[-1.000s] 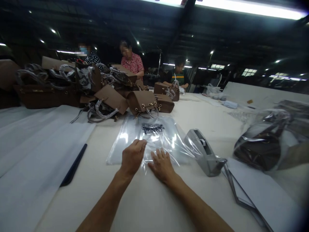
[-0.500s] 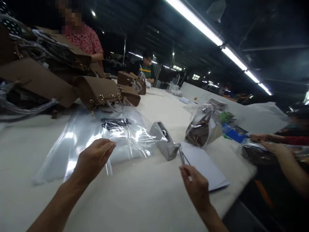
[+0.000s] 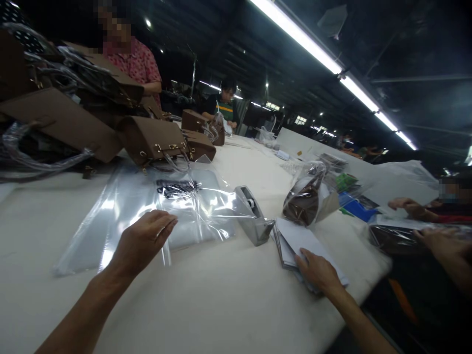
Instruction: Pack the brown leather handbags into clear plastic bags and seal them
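My left hand (image 3: pixel 145 238) is closed, thumb and fingers pressed together, over the front edge of a pile of clear plastic bags (image 3: pixel 129 211) with dark print. Whether it pinches anything is hidden. My right hand (image 3: pixel 319 270) grips the near left edge of a white sheet (image 3: pixel 313 246) on top of a stack of sheets. Some of its fingers are out of sight. Between the bags and the stack stands a grey tape dispenser (image 3: pixel 254 228). Just behind the stack, a brown handbag (image 3: pixel 304 199) sits inside a clear plastic bag.
Brown handbags (image 3: pixel 151 137) with plastic-wrapped handles are heaped at the back left of the white table (image 3: pixel 206 300). A blue item (image 3: pixel 356 206) and a green roll (image 3: pixel 346 181) lie at the right. Co-workers stand behind the table; another person's hands (image 3: pixel 442 243) work at the far right.
My right hand has moved right and slightly down, from beside the tape dispenser's front onto the sheet stack. My left hand stays nearly still. The person at right has raised one hand.
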The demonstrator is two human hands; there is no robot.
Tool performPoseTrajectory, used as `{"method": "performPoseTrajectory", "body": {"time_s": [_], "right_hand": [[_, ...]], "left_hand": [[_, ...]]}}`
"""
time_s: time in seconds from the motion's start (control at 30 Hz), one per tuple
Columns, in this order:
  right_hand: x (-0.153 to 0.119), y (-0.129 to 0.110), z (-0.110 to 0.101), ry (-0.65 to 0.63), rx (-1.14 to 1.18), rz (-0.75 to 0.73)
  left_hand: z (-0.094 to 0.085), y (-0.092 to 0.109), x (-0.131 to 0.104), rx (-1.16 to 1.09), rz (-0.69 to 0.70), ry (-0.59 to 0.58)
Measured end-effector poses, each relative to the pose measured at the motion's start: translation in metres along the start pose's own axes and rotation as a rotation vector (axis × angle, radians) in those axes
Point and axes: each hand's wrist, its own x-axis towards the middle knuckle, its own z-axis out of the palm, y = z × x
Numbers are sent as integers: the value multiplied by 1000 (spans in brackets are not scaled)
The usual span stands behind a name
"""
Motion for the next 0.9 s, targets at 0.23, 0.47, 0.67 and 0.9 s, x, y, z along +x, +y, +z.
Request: {"method": "performPoseTrajectory", "body": {"time_s": [0.23,0.47,0.67,0.9], "right_hand": [[-57,-8,20,196,-80,-260],[-50,1,24,232,-33,-165],[-43,0,7,203,5,-226],[-31,46,-56,614,-310,-163]], "left_hand": [[-5,-3,-2,-1,-34,13],[-4,2,0,-16,-64,-25],[-5,3,2,-32,-89,-45],[-8,5,1,-20,-113,-59]]}}
